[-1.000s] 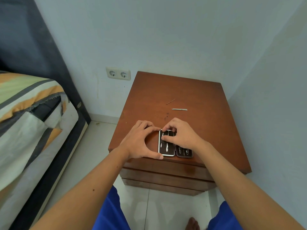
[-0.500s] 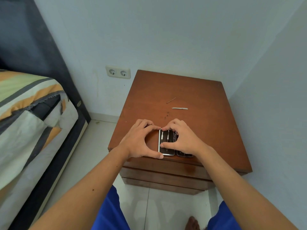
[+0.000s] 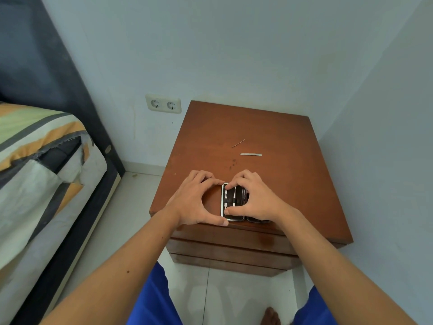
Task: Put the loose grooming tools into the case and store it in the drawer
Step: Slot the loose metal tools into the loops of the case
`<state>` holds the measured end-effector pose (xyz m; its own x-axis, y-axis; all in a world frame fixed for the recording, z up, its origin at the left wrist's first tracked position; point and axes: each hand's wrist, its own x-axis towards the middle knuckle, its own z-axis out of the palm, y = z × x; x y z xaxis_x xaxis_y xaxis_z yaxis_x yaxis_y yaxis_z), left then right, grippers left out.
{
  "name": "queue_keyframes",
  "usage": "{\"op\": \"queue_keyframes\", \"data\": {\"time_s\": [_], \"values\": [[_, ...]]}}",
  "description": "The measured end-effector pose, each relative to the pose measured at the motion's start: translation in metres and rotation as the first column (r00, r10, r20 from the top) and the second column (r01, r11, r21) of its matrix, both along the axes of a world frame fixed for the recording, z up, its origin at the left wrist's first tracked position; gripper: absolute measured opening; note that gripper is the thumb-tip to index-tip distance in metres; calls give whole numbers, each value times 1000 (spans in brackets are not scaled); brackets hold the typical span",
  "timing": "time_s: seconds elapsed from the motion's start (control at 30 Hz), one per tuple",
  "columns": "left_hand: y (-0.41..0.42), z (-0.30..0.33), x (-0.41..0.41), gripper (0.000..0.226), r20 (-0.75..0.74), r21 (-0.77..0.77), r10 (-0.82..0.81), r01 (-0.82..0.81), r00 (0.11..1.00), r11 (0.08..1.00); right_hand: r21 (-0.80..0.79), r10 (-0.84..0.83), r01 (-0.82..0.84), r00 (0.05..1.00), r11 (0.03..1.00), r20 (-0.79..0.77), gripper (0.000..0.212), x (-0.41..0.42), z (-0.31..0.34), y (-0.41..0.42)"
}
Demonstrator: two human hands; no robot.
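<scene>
Your left hand (image 3: 195,199) curls round the left edge of the open case (image 3: 232,202), thumb and forefinger pinching its corners. Your right hand (image 3: 254,198) grips the case from the other side, thumb pressed on the inside. It sits right at the nightstand's (image 3: 293,184) front edge. Beyond your fingertips lie a flat file (image 3: 250,154) and thin pick (image 3: 238,143), bare wood around them.

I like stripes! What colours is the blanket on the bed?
Orange, green, grey and white stripes on the blanket, in the head view.
</scene>
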<state>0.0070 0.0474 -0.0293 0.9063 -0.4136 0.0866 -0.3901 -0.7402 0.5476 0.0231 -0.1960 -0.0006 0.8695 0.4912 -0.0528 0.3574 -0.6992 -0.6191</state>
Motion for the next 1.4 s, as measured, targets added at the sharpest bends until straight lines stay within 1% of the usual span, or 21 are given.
{"op": "queue_keyframes", "data": {"time_s": [0.03,0.1,0.2,0.3,0.37,0.43,0.53,0.67,0.77,0.83,0.87,0.93,1.0,1.03,1.1,1.13,1.17,1.2,1.3,1.4], "values": [[0,0,0,108,-1,-2,-2,2,1000,1000,13,-8,8,1000,1000,1,59,1,2,-1],[0,0,0,108,-5,-3,-4,4,1000,1000,88,-68,66,998,994,18,48,7,6,-4],[0,1,1,109,-7,-3,-7,7,1000,1000,188,-229,211,970,959,80,25,24,10,-11],[1,2,1,110,-9,-13,-10,10,1000,1000,203,-364,333,922,921,136,9,54,11,-20],[0,2,1,110,-9,-13,-10,10,1000,1000,151,-402,378,896,913,190,7,77,9,-26],[0,1,2,111,-7,-10,-8,8,1000,1000,60,-381,378,895,924,232,8,98,6,-31],[0,1,2,111,-8,-4,-7,7,1000,1000,-96,-305,338,917,936,258,12,117,6,-36],[0,1,3,111,0,-1,-11,11,1000,1000,-191,-225,284,934,940,278,9,127,7,-39],[0,1,4,111,0,4,-10,10,1000,1000,-282,-146,238,939,929,312,11,125,6,-39],[0,1,4,111,-2,7,-10,10,1000,1000,-297,-135,236,936,925,325,12,121,5,-40],[0,1,4,111,-2,8,-11,11,1000,1000,-264,-164,253,935,931,315,10,116,5,-41],[-1,1,3,112,2,9,-12,12,1000,1000,-93,-292,321,926,942,240,8,107,6,-43],[-1,1,3,111,3,8,-10,10,1000,1000,122,-413,401,905,908,102,11,95,10,-42],[-1,1,3,111,2,8,-10,10,1000,1000,215,-439,427,898,878,12,15,88,14,-41],[-1,1,3,112,-3,11,-8,8,1000,1000,368,-382,418,909,831,-169,29,72,24,-39],[-1,1,3,112,-6,11,-7,7,1000,1000,413,-331,392,919,822,-214,38,64,29,-38],[-1,1,3,112,-9,11,-5,5,1000,1000,430,-291,361,931,828,-222,44,56,33,-37],[-1,1,3,112,-9,11,-5,5,1000,1000,427,-261,330,942,842,-213,45,48,35,-35],[-1,2,2,112,-6,19,-4,4,1000,1000,419,-214,295,950,859,-229,38,30,35,-30],[-1,2,2,112,3,21,-1,1,1000,1000,394,-208,291,948,872,-239,32,18,25,-26]]}}
